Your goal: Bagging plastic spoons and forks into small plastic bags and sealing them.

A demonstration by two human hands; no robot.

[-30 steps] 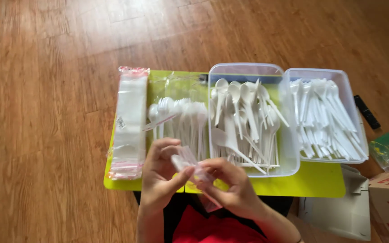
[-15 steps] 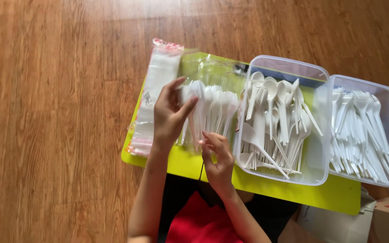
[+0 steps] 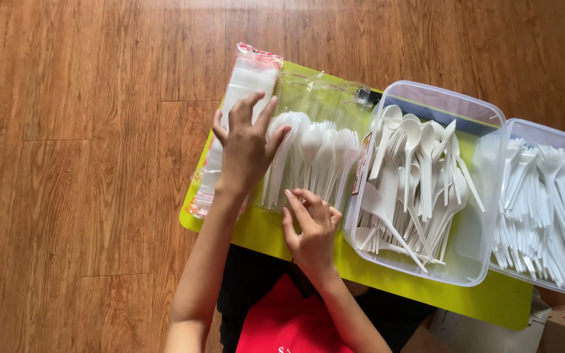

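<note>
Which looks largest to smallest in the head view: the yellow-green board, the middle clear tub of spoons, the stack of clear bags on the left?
1. yellow-green board, partly covered
2. middle clear tub
3. stack of clear bags, partly hidden under the left hand

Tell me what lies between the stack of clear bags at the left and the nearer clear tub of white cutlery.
In the head view, a row of bagged white spoons lies on the green board, with the left hand resting over its left edge.

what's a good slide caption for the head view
Left hand and right hand on bagged spoons beside tubs of white cutlery.
</note>
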